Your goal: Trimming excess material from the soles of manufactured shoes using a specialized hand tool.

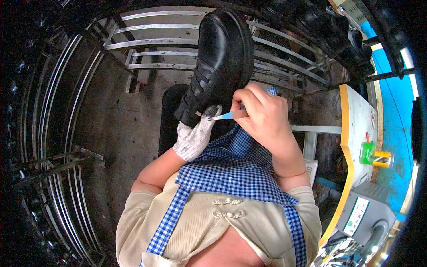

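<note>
I hold a black leather shoe (220, 58) with a thick sole upright in front of me, its toe pointing up and away. My left hand (195, 135), in a white knitted glove, is tucked into the shoe's opening and carries it from below. My bare right hand (262, 113) is closed around a small light-blue tool (223, 116). Its pale tip touches the shoe's heel edge just above the glove. A blue-and-white checked apron (231, 167) over a beige shirt covers my lap below both hands.
Metal rack bars (155, 42) run across the top and curve down the left side. A white workbench with a yellow edge (351, 147) stands at the right, carrying a green and yellow object (373, 155) and a grey machine (364, 213). Dark concrete floor (115, 129) lies below.
</note>
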A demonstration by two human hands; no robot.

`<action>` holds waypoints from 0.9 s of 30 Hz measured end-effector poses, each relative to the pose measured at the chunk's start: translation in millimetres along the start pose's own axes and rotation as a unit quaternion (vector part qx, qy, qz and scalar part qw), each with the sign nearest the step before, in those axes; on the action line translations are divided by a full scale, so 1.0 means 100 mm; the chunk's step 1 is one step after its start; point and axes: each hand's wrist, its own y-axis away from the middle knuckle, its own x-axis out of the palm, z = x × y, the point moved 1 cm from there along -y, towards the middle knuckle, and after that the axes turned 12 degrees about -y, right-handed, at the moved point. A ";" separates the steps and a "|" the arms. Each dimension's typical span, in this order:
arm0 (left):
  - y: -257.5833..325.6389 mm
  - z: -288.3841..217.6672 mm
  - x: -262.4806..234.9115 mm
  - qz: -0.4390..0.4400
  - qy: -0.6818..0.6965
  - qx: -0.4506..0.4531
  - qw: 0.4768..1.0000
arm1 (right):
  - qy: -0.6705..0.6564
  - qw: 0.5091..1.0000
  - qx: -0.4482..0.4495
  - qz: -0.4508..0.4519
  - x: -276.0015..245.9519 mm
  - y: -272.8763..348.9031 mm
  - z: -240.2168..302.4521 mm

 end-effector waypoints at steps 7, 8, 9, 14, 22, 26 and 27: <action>0.00 -0.05 0.07 -0.004 0.005 0.026 1.000 | 0.003 0.998 -0.026 -0.064 0.11 0.08 -0.14; -0.03 -0.06 0.06 -0.010 0.016 0.034 0.999 | 0.000 0.996 -0.032 -0.078 0.13 0.07 -0.16; -0.02 -0.09 0.05 -0.009 0.016 0.035 0.999 | 0.001 0.996 -0.032 -0.079 0.16 0.08 -0.18; -0.04 -0.08 0.02 0.042 0.012 -0.118 0.992 | -0.042 0.991 -0.048 -0.118 0.23 0.11 -0.25; -0.14 -0.23 0.02 0.072 0.175 -0.231 0.954 | -0.116 0.985 -0.008 -0.128 0.19 0.14 -0.19; -0.04 -0.18 0.02 0.044 0.085 -0.133 0.986 | -0.063 0.991 -0.027 -0.118 0.13 0.12 -0.13; -0.02 -0.17 0.03 0.045 0.085 -0.133 0.987 | -0.063 0.991 -0.027 -0.118 0.10 0.12 -0.11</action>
